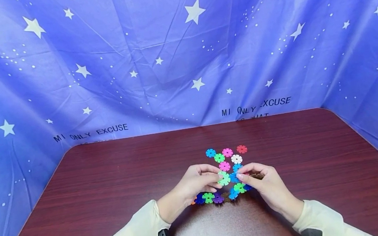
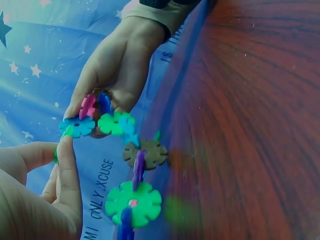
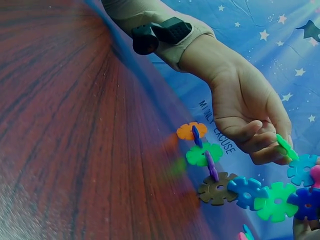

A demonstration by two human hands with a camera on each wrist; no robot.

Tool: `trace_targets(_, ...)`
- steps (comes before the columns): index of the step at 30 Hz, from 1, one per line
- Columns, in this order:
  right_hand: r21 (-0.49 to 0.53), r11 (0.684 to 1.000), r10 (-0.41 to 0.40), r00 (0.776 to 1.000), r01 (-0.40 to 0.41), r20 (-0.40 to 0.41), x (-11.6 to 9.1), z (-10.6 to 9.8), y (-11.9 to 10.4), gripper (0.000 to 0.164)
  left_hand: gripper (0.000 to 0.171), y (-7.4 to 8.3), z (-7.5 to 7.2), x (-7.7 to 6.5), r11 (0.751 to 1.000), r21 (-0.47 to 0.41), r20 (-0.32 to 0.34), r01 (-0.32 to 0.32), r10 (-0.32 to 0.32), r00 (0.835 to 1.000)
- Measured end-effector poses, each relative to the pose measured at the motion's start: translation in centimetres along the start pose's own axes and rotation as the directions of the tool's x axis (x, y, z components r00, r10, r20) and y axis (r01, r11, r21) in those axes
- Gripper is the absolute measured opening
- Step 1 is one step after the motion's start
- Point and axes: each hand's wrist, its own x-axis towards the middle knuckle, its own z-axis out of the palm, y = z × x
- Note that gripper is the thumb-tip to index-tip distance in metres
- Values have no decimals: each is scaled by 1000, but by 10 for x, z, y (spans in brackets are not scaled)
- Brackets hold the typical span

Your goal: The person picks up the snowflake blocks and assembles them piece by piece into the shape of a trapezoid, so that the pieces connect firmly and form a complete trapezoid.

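In the head view my left hand (image 1: pixel 197 180) pinches a light green notched plastic disc (image 1: pixel 223 178) between thumb and fingers. My right hand (image 1: pixel 272 184) pinches a blue disc (image 1: pixel 234 177) close beside it. In the left wrist view that blue disc (image 2: pixel 77 127) meets the green one at my left fingertips; whether their slots interlock I cannot tell. A chain of joined discs runs from my right hand, including a brown disc (image 3: pixel 218 189), a purple disc (image 3: pixel 211 166) and an orange disc (image 3: pixel 192 131) at its end. My right palm partly hides the chain's other end.
Loose discs lie on the dark red wooden table (image 1: pixel 110 172) beyond my hands: a blue disc (image 1: pixel 210 153), a red disc (image 1: pixel 241 149), a white disc (image 1: pixel 236 159) and several others. A blue star-patterned cloth (image 1: pixel 164 37) hangs behind the table and along both sides.
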Motion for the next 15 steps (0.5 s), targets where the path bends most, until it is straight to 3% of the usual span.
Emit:
trace_targets(10, -82, 996, -21, 998, 25, 52, 2, -1, -3, 10, 22, -4, 4, -1, 1000, -31, -7, 2, -2, 1000)
trace_targets(15, -50, 997, -53, 996, 56, 77, 3, -1, -3, 4, 22, -6, 5, -2, 997, -73, -6, 9, -10, 1000)
